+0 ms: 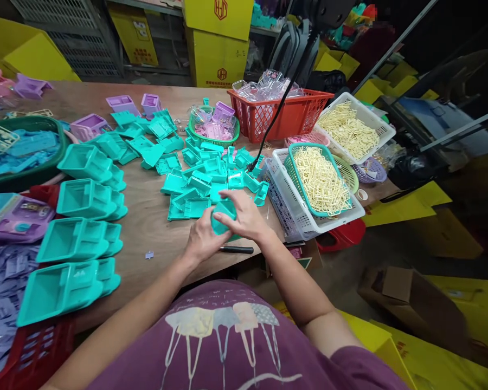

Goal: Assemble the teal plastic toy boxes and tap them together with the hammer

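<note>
Left hand [203, 238] and right hand [246, 216] meet over the near edge of the wooden worktop [154, 216], both closed around one teal plastic part [223, 214]; the left hand cups it from below and the side, the right hand lies over its top with fingers curled down, so most of the part is hidden. A black pen-like tool [236, 249] lies on the worktop just beside the left hand, towards the person. Directly beyond the hands, a loose heap of small teal parts [211, 173] spreads across the worktop. To the left stand four nested stacks of larger teal trays [81, 227], lying on their sides in a column. To the right, at the worktop's edge, a white basket [301, 214] holds a teal basket of cream-coloured clips [319, 179]; a second white basket of cream pieces [350, 130] sits behind it. Farther back stand a red basket [288, 116] of clear plastic pieces and a green round basket [213, 132] holding pink and purple parts. Yellow cartons [217, 54] rise behind the worktop.
</note>
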Action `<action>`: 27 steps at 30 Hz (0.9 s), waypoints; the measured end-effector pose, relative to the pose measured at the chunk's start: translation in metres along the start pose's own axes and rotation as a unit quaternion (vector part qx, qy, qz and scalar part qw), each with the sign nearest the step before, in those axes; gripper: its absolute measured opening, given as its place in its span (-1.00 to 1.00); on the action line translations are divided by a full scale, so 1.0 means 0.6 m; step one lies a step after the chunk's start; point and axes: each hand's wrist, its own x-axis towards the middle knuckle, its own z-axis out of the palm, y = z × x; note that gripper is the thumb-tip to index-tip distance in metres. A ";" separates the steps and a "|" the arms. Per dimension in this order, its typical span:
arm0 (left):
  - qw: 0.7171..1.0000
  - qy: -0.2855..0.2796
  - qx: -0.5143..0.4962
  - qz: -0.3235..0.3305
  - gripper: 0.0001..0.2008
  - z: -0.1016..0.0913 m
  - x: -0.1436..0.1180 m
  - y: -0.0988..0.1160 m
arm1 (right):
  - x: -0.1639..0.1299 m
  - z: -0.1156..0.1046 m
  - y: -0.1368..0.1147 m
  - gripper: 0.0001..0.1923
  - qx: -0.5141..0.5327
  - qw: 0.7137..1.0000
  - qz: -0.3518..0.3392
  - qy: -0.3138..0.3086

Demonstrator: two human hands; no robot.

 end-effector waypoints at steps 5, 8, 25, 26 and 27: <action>0.983 -0.056 -0.176 -0.005 -0.23 -0.017 -0.004 -0.044 | -0.025 -0.011 0.035 -0.17 0.098 0.989 0.102 0.043; 0.992 -0.061 -0.094 0.052 0.02 -0.031 -0.002 -0.059 | -0.024 0.005 0.034 -0.15 -0.034 0.996 0.061 -0.052; 0.987 -0.142 0.069 0.020 -0.47 0.131 -0.024 -0.185 | -0.096 0.173 0.132 -0.47 -0.219 0.956 0.079 -0.176; 0.988 -0.129 0.077 0.034 -0.47 0.137 -0.023 -0.187 | -0.093 0.175 0.132 -0.49 -0.221 0.956 0.080 -0.176; 0.988 -0.121 0.083 0.044 -0.47 0.142 -0.022 -0.191 | -0.089 0.177 0.133 -0.50 -0.223 0.956 0.079 -0.176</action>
